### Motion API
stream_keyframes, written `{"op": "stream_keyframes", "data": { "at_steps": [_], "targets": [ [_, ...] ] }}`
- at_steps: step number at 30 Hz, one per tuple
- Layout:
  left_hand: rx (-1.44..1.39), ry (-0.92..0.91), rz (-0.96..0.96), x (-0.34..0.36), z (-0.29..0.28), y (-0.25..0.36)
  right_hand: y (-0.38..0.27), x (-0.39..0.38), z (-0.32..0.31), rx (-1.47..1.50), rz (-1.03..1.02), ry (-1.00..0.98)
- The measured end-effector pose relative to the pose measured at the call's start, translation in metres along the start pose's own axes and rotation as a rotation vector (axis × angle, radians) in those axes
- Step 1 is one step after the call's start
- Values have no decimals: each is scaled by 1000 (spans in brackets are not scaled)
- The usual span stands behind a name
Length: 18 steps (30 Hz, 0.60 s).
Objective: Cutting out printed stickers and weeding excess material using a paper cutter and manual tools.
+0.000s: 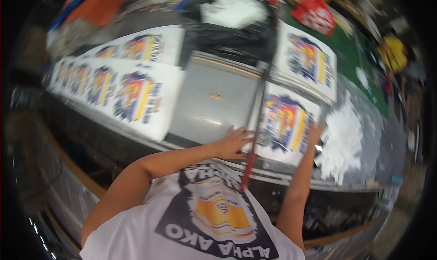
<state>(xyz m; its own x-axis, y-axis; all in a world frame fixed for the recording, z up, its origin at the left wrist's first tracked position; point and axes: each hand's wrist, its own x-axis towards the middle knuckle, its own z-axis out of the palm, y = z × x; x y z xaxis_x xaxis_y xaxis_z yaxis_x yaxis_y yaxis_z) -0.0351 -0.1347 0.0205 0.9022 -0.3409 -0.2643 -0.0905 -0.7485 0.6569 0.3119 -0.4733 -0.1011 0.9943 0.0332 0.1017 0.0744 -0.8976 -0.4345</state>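
Observation:
A guillotine paper cutter with a grey metal bed [200, 96] stands in front of me. Its long blade arm ends in a red handle [248, 171] that points toward me. My left hand [234, 142] is over the near right corner of the bed, fingers spread, beside the blade arm. Right of the blade lies a white printed sheet [284, 123] with a purple, yellow and red design. My right hand [315, 133] is at this sheet's right edge; its fingers are blurred, so a grip cannot be made out.
Overlapping printed sheets [136, 96] fan out on the left. A stack of printed sheets [309, 62] lies at the far right of the cutter. White offcut strips [341, 144] are heaped further right. Black plastic [218, 39] with white material sits behind; a red bag [314, 15] is at the back.

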Motion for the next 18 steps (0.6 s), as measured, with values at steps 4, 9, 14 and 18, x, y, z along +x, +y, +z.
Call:
{"op": "stream_keyframes", "data": {
  "at_steps": [4, 9, 14, 18],
  "targets": [
    [-101, 204, -47, -74, -31, -39, -1, -56, -26, 220, 135, 35],
    [-91, 666, -178, -180, -68, -149, -24, -207, -55, 641, 156, 34],
    [-134, 809, -449, -255, -112, -244, -76, -370, -51, 815, 349, 3],
    [-22, 774, -358, -251, -147, -307, -186, -446, -33, 821, 528, -118]
  ]
}}
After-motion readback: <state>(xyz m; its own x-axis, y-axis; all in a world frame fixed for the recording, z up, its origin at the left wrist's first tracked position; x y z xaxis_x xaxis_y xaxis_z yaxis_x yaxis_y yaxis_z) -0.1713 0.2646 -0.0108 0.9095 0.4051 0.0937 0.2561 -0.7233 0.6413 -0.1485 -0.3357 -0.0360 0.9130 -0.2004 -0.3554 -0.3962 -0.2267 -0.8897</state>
